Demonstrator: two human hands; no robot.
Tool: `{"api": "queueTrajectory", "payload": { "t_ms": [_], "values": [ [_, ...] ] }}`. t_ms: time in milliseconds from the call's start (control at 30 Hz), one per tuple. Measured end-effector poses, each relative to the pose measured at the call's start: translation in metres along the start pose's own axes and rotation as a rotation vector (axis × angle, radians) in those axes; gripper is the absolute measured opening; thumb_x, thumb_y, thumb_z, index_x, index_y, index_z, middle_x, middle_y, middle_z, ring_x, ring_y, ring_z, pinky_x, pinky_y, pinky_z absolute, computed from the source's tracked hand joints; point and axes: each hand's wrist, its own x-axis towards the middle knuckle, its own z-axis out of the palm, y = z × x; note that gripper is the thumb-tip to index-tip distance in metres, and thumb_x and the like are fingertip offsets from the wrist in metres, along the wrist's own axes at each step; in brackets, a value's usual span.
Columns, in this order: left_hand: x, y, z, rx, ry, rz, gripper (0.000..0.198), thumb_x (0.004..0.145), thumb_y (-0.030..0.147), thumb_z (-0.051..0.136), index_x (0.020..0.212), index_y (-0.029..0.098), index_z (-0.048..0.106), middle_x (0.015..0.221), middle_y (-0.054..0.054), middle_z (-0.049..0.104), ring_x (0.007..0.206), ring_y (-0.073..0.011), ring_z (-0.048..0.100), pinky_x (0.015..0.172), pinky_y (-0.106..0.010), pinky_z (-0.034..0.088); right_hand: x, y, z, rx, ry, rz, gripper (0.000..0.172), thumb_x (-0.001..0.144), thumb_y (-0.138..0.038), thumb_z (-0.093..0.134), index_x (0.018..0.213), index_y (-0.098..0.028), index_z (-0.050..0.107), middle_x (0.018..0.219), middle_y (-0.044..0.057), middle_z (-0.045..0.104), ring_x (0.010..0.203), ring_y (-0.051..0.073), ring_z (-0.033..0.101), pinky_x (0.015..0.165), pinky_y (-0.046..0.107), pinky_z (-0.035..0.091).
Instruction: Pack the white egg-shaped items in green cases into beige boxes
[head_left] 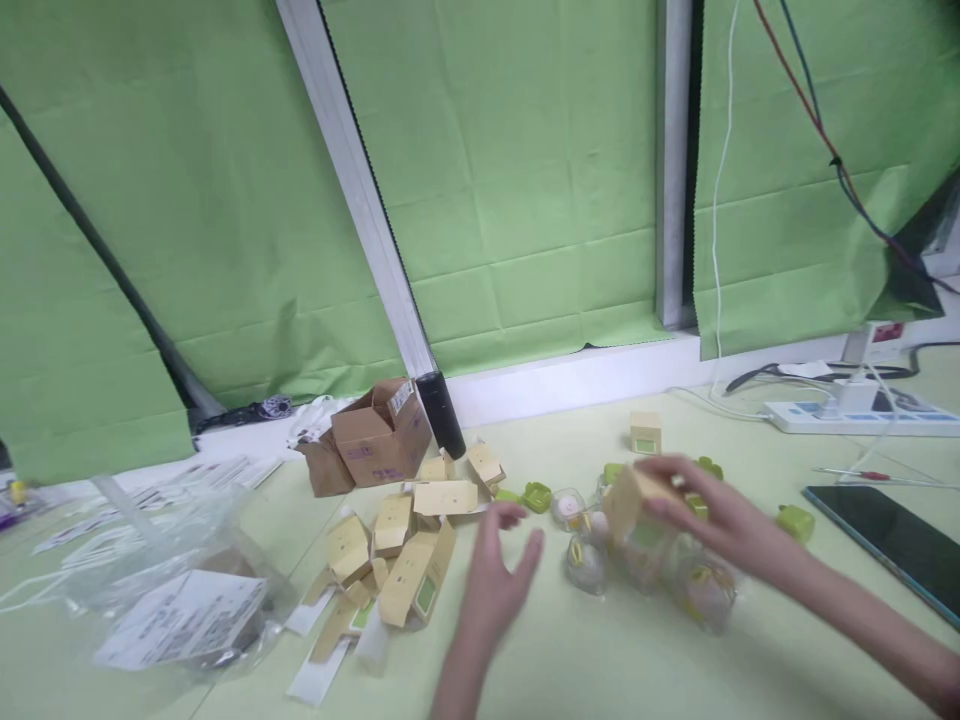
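Held up over the right half of the table, a small tan cardboard box (624, 505) is gripped by my right hand (709, 505). Beneath it sit several clear rounded plastic packs (587, 565) with pale contents and yellow ties, partly hidden by the box and hand. My left hand (499, 565) hovers palm inward with thumb and fingers apart, holding nothing. Just to its left lies a heap of opened tan boxes (420, 575), some with flaps spread. Small green plastic pieces (537, 496) are scattered among the packs, one green piece (795, 522) farther right.
A brown carton (382, 435) and a black cylinder (441, 415) stand at the back. Another tan box (645, 433) stands behind my right hand. Plastic bags with a printed sheet (184, 615) cover the left. A phone (892, 540) and a power strip (922, 418) lie right.
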Motion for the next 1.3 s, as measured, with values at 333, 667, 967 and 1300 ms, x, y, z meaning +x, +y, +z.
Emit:
{"api": "queueTrajectory", "payload": {
  "t_ms": [333,667,967,1300],
  "values": [
    [0.004,-0.035,-0.058,0.815,0.165,-0.502,0.035,0.072,0.021,0.05,0.102,0.005,0.054,0.106,-0.024,0.057,0.108,-0.0425,0.044,0.086,-0.047,0.032,0.083,0.062,-0.005,-0.438,0.024,0.145,0.021,0.076,-0.032,0.058,0.086,-0.014,0.057,0.076,0.012,0.064,0.07,0.027,0.061,0.062,0.035,0.043],
    [0.01,-0.004,-0.028,0.276,0.073,-0.286,0.043,0.071,0.035,0.052,0.112,0.021,0.049,0.11,-0.009,0.05,0.093,-0.0244,0.054,0.079,-0.035,0.042,0.023,-0.016,0.045,-0.314,-0.286,-0.4,0.029,0.078,-0.028,0.056,0.106,-0.026,0.06,0.1,0.003,0.062,0.092,0.019,0.057,0.08,0.029,0.043],
    [0.006,-0.023,0.003,-0.25,-0.237,-0.359,0.046,0.07,0.045,0.057,0.105,0.015,0.052,0.077,-0.004,0.06,0.072,-0.0204,0.061,0.064,-0.03,0.047,0.008,-0.025,0.066,-0.117,-0.335,-0.308,0.04,0.073,-0.034,0.064,0.111,-0.022,0.057,0.109,0.01,0.059,0.102,0.031,0.05,0.084,0.045,0.041],
    [0.003,0.007,0.005,0.03,0.029,-0.077,0.046,0.074,0.043,0.055,0.112,0.017,0.048,0.107,-0.011,0.046,0.102,-0.0275,0.044,0.094,-0.042,0.031,-0.012,-0.024,0.052,1.695,-0.275,0.551,0.035,0.086,-0.036,0.053,0.112,-0.011,0.054,0.105,0.012,0.066,0.092,0.016,0.064,0.081,0.022,0.05]
  ]
}}
